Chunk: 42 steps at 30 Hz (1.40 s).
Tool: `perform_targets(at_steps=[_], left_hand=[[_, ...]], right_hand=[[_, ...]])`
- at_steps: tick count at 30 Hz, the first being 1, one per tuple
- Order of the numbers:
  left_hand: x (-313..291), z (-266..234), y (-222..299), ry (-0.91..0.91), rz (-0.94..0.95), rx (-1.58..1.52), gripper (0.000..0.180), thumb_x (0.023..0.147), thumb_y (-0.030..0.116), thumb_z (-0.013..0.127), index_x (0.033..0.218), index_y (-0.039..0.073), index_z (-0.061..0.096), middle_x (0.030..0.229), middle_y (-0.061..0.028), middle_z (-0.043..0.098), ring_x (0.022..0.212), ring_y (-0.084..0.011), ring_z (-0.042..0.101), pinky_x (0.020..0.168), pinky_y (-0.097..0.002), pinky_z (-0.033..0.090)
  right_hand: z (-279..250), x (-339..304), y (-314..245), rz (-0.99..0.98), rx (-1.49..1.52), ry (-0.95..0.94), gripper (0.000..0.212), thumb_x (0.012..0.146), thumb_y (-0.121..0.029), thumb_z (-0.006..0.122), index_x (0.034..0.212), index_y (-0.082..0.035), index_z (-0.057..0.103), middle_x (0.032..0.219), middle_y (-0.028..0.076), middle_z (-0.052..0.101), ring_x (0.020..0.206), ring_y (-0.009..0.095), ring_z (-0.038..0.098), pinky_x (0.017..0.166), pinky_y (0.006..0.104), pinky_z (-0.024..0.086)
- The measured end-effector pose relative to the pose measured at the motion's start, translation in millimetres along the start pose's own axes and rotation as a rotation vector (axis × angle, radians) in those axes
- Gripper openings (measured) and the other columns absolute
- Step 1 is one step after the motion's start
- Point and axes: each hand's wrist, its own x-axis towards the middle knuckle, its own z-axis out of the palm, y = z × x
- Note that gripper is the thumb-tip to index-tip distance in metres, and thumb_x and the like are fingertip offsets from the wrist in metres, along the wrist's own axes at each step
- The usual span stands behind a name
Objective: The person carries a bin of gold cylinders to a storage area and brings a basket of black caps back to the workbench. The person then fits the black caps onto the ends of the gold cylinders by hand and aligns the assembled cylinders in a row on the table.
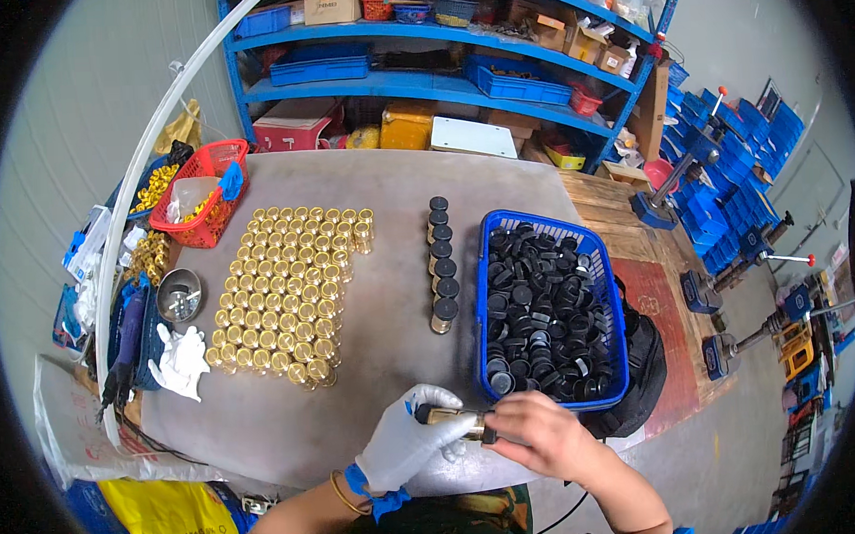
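At the table's near edge, my left hand (404,447), in a white glove with a blue band at the wrist, grips a brass fitting (474,427) lying sideways. Black caps show at both ends of it. My bare right hand (544,434) is closed on the black cap (490,435) at the right end; its fingers are slightly blurred. Just beyond my right hand is a blue basket (483,303) heaped with loose black caps (547,305). A column of several brass fittings with black caps on top (445,309) stands left of the basket. Farther left, many brass fittings (282,281) stand in tight rows.
Along the left edge lie a white glove (179,360), a metal bowl (179,295) and a red basket (200,228). A black bag (646,363) sits against the blue basket's right side. Blue shelving (412,83) stands behind the table; hand presses (701,290) line the right.
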Motion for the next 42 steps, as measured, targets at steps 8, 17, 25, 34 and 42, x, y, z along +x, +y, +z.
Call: perform_targets(at_steps=[8, 17, 25, 34, 42], left_hand=[[-4, 6, -2, -0.025, 0.392, 0.149, 0.029, 0.078, 0.006, 0.076, 0.097, 0.003, 0.056, 0.088, -0.008, 0.065, 0.075, -0.0127, 0.063, 0.07, -0.0283, 0.053], [-10, 5, 7, -0.035, 0.178, 0.108, 0.03, 0.077, 0.006, 0.078, 0.099, 0.004, 0.057, 0.095, -0.0078, 0.065, 0.085, -0.0114, 0.063, 0.074, -0.026, 0.053], [-11, 7, 3, -0.043, 0.402, 0.218, 0.03, 0.076, 0.006, 0.078, 0.098, 0.004, 0.057, 0.096, -0.007, 0.065, 0.087, -0.0113, 0.062, 0.076, -0.0261, 0.053], [-14, 4, 14, -0.071, 0.038, 0.028, 0.03, 0.077, 0.006, 0.078, 0.1, 0.005, 0.058, 0.095, -0.0054, 0.064, 0.085, -0.0103, 0.061, 0.074, -0.0258, 0.052], [-18, 9, 10, -0.055, 0.214, 0.216, 0.034, 0.077, 0.007, 0.078, 0.104, 0.005, 0.057, 0.094, -0.0031, 0.064, 0.089, -0.0092, 0.06, 0.076, -0.026, 0.052]], right_hand=[[-3, -3, -2, 0.522, 0.434, -0.08, 0.042, 0.075, -0.016, 0.081, 0.108, 0.0, 0.062, 0.094, 0.01, 0.07, 0.088, 0.02, 0.068, 0.08, 0.0293, 0.054], [0, 0, 8, 0.024, 0.13, 0.038, 0.044, 0.073, -0.014, 0.081, 0.11, -0.002, 0.062, 0.092, 0.011, 0.069, 0.084, 0.024, 0.068, 0.079, 0.0329, 0.052], [-2, -7, 2, 0.296, 0.3, -0.042, 0.047, 0.071, -0.019, 0.083, 0.111, -0.004, 0.063, 0.092, 0.011, 0.069, 0.081, 0.023, 0.069, 0.076, 0.0331, 0.054], [-5, -5, 2, -0.232, -0.162, -0.026, 0.04, 0.074, -0.018, 0.079, 0.109, -0.005, 0.064, 0.092, 0.008, 0.066, 0.086, 0.025, 0.065, 0.08, 0.0335, 0.05], [-4, -3, 7, 0.102, 0.047, -0.12, 0.028, 0.079, -0.027, 0.075, 0.089, -0.004, 0.063, 0.086, 0.01, 0.064, 0.074, 0.025, 0.062, 0.067, 0.0336, 0.047]])
